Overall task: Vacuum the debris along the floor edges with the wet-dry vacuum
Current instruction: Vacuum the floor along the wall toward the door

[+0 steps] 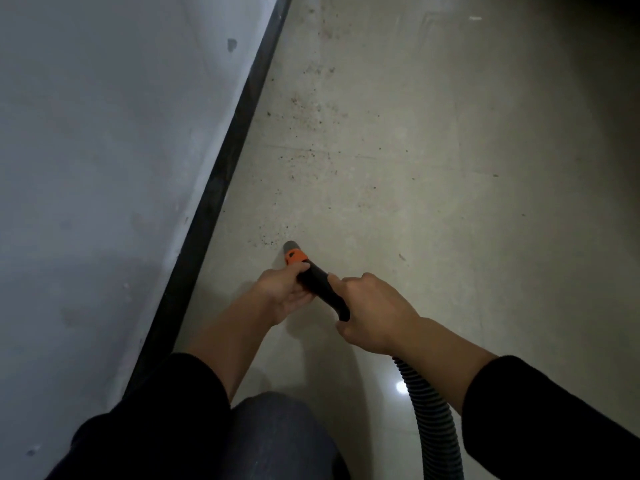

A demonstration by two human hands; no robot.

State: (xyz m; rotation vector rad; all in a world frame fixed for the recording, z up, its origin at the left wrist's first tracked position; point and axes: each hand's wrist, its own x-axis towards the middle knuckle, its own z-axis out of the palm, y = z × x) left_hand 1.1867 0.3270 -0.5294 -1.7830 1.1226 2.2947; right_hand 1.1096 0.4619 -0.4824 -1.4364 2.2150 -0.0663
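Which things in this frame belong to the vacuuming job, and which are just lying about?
In the job: vacuum nozzle, ribbed hose, debris specks by the baseboard, left hand and right hand gripping the wand.
Lying about: white scrap far off on the floor.

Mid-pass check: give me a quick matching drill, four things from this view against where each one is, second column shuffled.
1. left hand
2. right hand
3. ribbed hose
4. debris

A. trails back from under the right wrist
B. scattered on the floor ahead of the nozzle
C. holds the black tube just behind the orange collar
D. holds the black tube's rear end

Pairs: 1-C, 2-D, 3-A, 4-B.
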